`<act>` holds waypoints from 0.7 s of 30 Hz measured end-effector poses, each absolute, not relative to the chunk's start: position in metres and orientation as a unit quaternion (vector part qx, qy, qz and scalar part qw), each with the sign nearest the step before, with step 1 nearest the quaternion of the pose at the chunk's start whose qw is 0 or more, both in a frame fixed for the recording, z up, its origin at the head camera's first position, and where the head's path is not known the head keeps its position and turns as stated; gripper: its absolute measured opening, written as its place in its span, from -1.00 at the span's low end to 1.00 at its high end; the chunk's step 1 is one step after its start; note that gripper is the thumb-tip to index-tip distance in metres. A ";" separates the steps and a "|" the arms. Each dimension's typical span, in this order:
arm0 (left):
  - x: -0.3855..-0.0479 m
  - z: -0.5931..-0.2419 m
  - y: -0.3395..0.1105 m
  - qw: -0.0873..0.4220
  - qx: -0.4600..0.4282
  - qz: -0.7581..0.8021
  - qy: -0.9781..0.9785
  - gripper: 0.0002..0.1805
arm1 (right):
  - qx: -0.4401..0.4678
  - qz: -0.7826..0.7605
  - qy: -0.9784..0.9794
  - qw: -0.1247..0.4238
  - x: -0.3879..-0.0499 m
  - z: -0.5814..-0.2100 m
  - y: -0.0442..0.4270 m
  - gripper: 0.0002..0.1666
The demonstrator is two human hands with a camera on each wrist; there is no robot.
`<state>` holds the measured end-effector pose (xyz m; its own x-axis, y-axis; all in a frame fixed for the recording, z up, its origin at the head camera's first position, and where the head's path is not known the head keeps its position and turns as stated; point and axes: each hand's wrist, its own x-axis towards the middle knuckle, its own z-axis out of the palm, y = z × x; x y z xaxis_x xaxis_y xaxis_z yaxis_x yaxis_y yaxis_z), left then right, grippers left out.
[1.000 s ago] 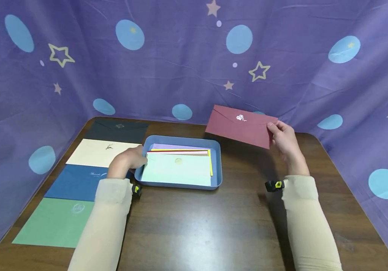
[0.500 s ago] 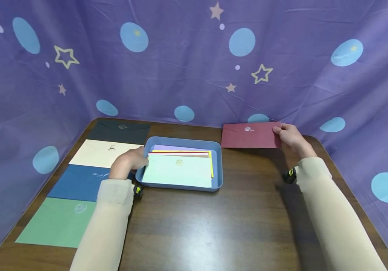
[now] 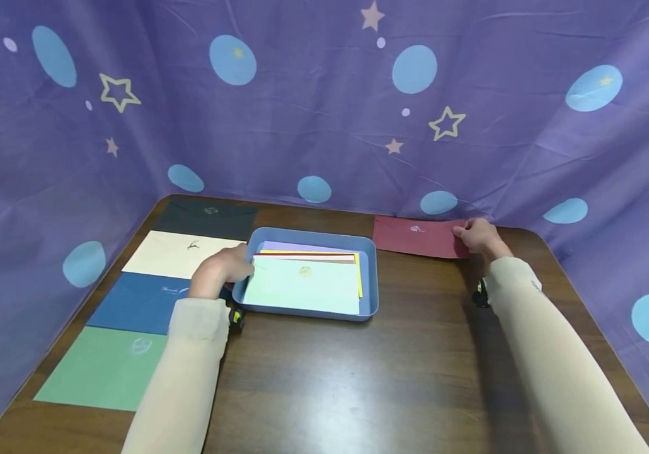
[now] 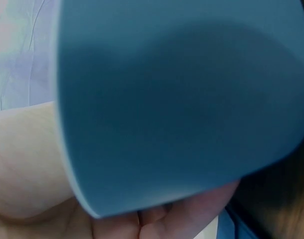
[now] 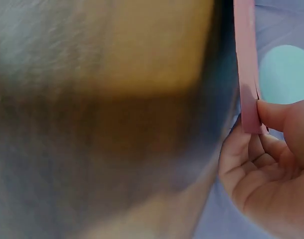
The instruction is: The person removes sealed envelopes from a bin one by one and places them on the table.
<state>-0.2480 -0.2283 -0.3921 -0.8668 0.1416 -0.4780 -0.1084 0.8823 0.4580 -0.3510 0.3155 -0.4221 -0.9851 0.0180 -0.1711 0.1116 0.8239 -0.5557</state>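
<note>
Lower and closer to the person than it was a second ago, the red envelope (image 3: 415, 238) has come down from up in the air and is now by the back edge of the table (image 3: 404, 359), on the right side. Its left end is just beside the tray (image 3: 373, 277). The right hand (image 3: 479, 237) pinches its right end, with the thumb on one side and bent fingers on the other. It looks almost flat, but I can't tell if all of it touches the wood. The left hand (image 3: 223, 270) has not let go: it grips the left side of the tray, with its fingers wrapped around the wall. Inside the tray, the mint envelope (image 3: 302, 289) is on top of a pile. Behind it you can see bits of yellow paper (image 3: 360, 284) and purple paper (image 3: 302, 246), and some thin edges too. Four more lie in a row on the left, from back to front: the black envelope (image 3: 202, 219), the cream envelope (image 3: 174, 254), the blue envelope (image 3: 132, 302) and the green envelope (image 3: 94, 369). The left arm covers part of the green one. Behind the table hangs a purple cloth (image 3: 324, 120) with stars and blue spots.
</note>
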 end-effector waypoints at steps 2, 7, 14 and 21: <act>-0.248 -0.392 -0.227 0.260 0.008 0.241 0.935 -0.43 | 0.038 -0.274 0.957 0.082 -0.351 -0.427 0.316 -0.59; -0.246 -0.391 -0.225 0.263 0.008 0.245 0.933 -0.45 | 0.050 -0.243 0.965 0.084 -0.349 -0.435 0.315 -0.55; -0.248 -0.390 -0.226 0.266 0.002 0.239 0.934 -0.42 | 0.034 -0.191 0.977 0.087 -0.358 -0.439 0.315 -0.44; -0.250 -0.389 -0.226 0.276 0.000 0.229 0.934 -0.34 | 0.012 -0.162 0.982 0.098 -0.366 -0.438 0.311 -0.44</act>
